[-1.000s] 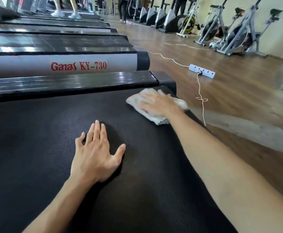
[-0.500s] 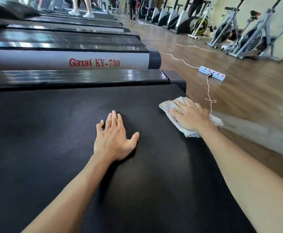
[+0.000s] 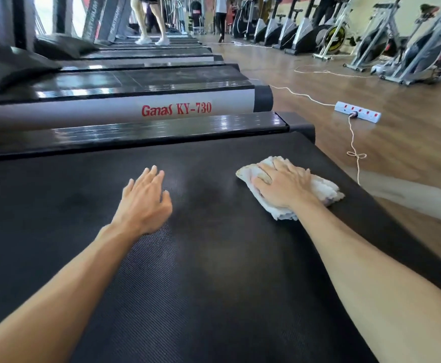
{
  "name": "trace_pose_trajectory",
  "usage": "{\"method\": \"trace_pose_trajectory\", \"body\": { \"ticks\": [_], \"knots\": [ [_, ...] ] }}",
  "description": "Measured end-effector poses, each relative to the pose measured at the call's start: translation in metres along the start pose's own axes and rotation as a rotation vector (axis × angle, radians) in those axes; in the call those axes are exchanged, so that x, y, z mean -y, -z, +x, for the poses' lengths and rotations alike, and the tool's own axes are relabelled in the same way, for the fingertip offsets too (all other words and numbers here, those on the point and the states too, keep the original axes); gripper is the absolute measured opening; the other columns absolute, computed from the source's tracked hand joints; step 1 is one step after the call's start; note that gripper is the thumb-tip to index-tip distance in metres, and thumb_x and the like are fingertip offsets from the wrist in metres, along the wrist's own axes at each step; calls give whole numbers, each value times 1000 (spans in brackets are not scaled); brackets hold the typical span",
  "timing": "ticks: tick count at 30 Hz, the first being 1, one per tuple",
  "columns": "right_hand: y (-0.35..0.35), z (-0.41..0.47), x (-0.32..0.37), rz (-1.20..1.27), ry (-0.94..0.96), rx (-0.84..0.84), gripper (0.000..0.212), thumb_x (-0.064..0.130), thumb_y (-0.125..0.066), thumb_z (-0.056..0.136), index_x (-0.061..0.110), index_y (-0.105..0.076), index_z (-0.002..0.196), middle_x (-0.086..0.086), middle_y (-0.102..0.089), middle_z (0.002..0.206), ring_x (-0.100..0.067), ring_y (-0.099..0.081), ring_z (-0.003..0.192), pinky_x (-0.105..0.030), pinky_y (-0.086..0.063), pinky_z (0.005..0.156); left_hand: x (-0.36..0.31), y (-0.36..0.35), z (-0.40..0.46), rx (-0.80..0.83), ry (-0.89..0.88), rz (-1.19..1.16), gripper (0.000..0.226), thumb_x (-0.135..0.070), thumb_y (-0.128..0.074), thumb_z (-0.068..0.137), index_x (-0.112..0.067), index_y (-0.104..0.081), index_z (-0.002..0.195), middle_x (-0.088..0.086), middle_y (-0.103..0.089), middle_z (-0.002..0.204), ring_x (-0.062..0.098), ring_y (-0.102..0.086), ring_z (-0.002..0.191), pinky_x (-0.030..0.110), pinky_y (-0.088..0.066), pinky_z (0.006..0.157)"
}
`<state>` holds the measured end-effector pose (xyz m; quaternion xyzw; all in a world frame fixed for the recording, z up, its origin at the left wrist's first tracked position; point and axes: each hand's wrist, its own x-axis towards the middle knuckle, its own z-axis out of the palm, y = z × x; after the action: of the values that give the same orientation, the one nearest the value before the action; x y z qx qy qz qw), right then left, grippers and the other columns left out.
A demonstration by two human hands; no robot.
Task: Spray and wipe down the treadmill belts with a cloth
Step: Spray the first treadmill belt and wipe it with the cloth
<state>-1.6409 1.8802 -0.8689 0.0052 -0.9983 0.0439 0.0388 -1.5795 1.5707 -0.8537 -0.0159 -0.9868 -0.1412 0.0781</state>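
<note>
A black ribbed treadmill belt (image 3: 214,271) fills the lower view. A crumpled white cloth (image 3: 321,188) lies on the belt near its right rear end. My right hand (image 3: 282,184) presses flat on the cloth with fingers spread over it. My left hand (image 3: 143,203) is at the belt's middle, fingers straight and loosely together, holding nothing; whether the palm touches the belt is unclear. No spray bottle is in view.
The glossy black side rail (image 3: 161,129) borders the belt, then a grey treadmill marked "Ganas KY-730" (image 3: 109,113). A white power strip (image 3: 358,114) and its cord (image 3: 355,155) lie on the wood floor. Exercise bikes (image 3: 410,51) line the right wall. A person's legs (image 3: 150,22) stand on a far treadmill.
My right hand has slid the cloth back along the belt toward me and a little to the right. My left hand has turned from flat with spread fingers to fingers together.
</note>
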Motion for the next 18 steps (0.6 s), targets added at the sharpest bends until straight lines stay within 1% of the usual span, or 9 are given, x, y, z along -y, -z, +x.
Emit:
{"method": "trace_pose_trajectory", "body": {
  "ticks": [2,5,7,9,11,14,16,18],
  "knots": [
    [-4,-4,44,50,105,7,62,59,-21,92,45,-39,149,5,-29,165,-23,-24,151,-64,-24,117,14,-2,-5,24,22,16,60,-23,-40,104,-7,-26,159,9,-16,169,21,-9,157,46,-8,126],
    [-12,-30,100,77,308,38,62,65,-21,94,49,-36,152,7,-26,168,-18,-18,155,-57,-20,121,24,-7,-8,43,37,29,60,-23,-39,103,-7,-25,159,9,-17,169,21,-11,157,46,-8,126],
    [-9,-61,108,95,424,76,59,68,-23,98,49,-33,154,9,-19,170,-14,-11,158,-51,-16,124,27,-9,-9,37,36,26,61,-24,-40,102,-7,-25,159,9,-18,169,21,-11,157,47,-8,125],
    [-3,-91,89,129,472,116,57,67,-30,102,50,-30,156,14,-11,172,-10,-6,157,-43,-9,126,26,-8,-7,28,25,1,62,-25,-40,102,-7,-26,159,9,-18,169,21,-12,157,48,-8,125],
    [6,-112,58,143,448,153,57,67,-33,101,52,-29,156,20,-7,171,-5,-5,156,-39,-5,127,24,-5,-7,16,16,-26,62,-25,-41,102,-7,-26,159,9,-18,169,22,-11,157,48,-8,125],
    [18,-96,23,133,299,215,59,68,-33,99,54,-26,157,24,-3,170,-6,-5,157,-43,-4,128,25,-3,-14,23,17,-69,61,-22,-41,102,-6,-26,159,12,-17,168,24,-11,157,45,-7,126],
    [18,-62,21,96,178,197,65,72,-24,93,54,-25,156,21,-8,171,-12,-11,157,-50,-11,126,35,-3,-22,37,20,-73,60,-20,-40,103,-6,-25,159,14,-16,168,25,-10,157,44,-6,126],
    [12,-23,34,50,112,131,69,70,-17,87,53,-29,152,11,-23,167,-19,-25,152,-55,-22,120,45,-2,-29,43,34,-62,60,-19,-39,103,-7,-24,160,13,-15,169,25,-9,157,44,-5,127]
  ]
}}
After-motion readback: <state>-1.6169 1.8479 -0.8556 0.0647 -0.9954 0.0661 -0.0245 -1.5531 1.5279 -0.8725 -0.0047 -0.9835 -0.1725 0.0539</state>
